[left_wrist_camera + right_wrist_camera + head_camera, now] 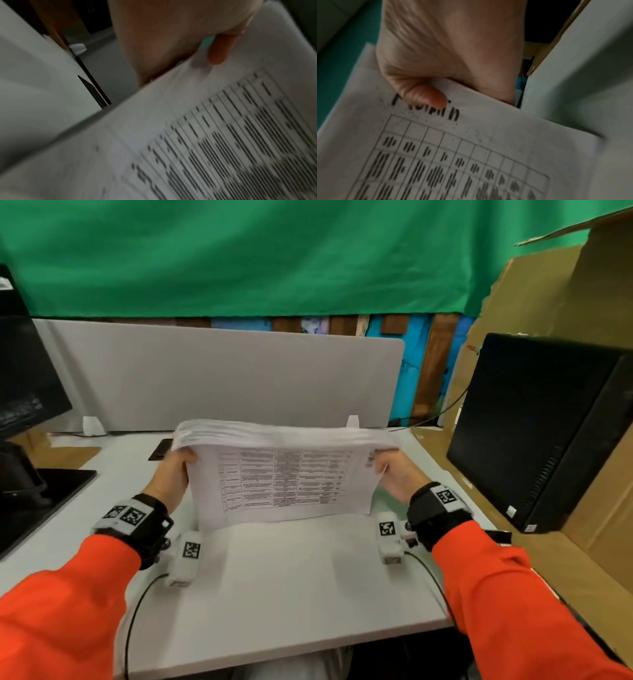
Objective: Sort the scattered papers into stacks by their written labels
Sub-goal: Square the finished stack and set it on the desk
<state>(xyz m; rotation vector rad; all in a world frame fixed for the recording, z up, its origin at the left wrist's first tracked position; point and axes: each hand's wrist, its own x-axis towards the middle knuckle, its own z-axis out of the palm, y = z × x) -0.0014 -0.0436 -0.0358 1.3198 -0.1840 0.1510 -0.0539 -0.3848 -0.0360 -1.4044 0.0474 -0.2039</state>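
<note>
A white worktop (281, 577) runs up to a pale grey divider panel (219, 378). Behind the panel hangs a green cloth (239, 254). A dark monitor (24, 378) stands at the left. At the right a black computer tower (537, 429) sits against brown cardboard sheets (548, 299).
</note>
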